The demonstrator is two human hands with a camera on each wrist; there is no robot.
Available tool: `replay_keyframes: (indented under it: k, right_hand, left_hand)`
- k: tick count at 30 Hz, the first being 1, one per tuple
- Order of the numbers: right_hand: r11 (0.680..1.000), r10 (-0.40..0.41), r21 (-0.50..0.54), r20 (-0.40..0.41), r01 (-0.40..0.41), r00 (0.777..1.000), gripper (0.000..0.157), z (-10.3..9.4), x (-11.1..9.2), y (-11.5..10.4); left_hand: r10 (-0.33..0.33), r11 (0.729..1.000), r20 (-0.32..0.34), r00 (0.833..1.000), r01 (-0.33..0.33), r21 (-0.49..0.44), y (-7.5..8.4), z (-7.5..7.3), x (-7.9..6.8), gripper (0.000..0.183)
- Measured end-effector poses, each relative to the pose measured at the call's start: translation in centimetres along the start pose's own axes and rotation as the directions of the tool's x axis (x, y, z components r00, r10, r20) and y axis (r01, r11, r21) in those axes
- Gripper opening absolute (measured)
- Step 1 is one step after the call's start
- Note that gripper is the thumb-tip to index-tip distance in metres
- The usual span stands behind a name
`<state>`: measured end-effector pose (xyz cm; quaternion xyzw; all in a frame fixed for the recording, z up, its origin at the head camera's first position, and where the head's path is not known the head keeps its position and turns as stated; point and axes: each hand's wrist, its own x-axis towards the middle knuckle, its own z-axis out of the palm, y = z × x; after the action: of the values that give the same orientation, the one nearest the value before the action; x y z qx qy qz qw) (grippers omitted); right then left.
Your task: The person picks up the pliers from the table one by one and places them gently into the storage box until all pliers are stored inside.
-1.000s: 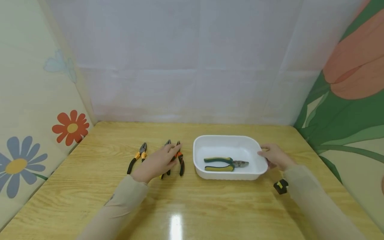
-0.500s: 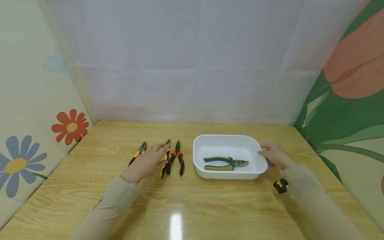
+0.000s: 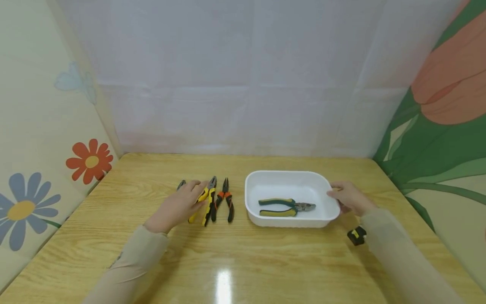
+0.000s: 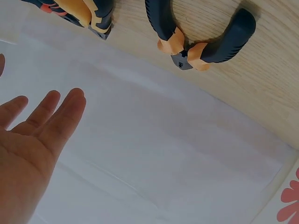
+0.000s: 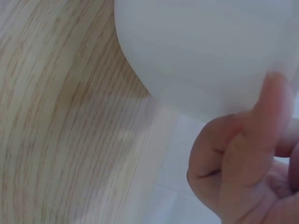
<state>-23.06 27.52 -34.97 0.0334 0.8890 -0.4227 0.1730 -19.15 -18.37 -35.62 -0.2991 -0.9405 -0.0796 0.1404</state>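
My left hand [image 3: 176, 209] hovers over the pliers at the left, fingers loosely extended; the left wrist view shows its fingers [image 4: 65, 116] straight with nothing held. Beneath it, the orange-and-black pliers [image 4: 187, 51] are mostly hidden in the head view, only their grey tip [image 3: 181, 184] showing. Beside the fingertips lie yellow-and-black pliers [image 3: 210, 200], partly covered by the hand. Red-and-black needle-nose pliers [image 3: 225, 196] lie just right of those. My right hand [image 3: 350, 197] grips the right end of a white plastic basin [image 3: 292, 222], thumb over its rim. Green-and-yellow pliers [image 3: 288, 207] lie inside the basin.
A small black-and-yellow tape measure [image 3: 356, 235] lies by the right forearm. The wooden table [image 3: 265, 261] ends at a white cloth backdrop [image 3: 235, 114], with flower-patterned panels [image 3: 91, 162] at both sides.
My left hand has moved left, off the needle-nose pliers, uncovering them and much of the yellow-and-black pair. It now covers most of the orange-and-black pliers. The right hand keeps holding the basin.
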Motion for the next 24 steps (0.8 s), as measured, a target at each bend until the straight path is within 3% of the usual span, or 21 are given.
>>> replay_keyframes:
  k: [17,24]
  right_hand:
    - [1.0,-0.017,0.004,-0.003,0.017,1.0,0.051,0.0,0.0,0.2]
    - [1.0,-0.019,-0.001,-0.002,0.019,1.0,0.051,0.0,0.0,0.1]
  left_hand:
    - [-0.057,0.996,-0.027,0.998,0.059,0.074,-0.6,0.5,-1.1,0.052]
    - [-0.17,0.981,0.046,0.984,0.165,0.099,-1.1,0.8,-1.7,0.054]
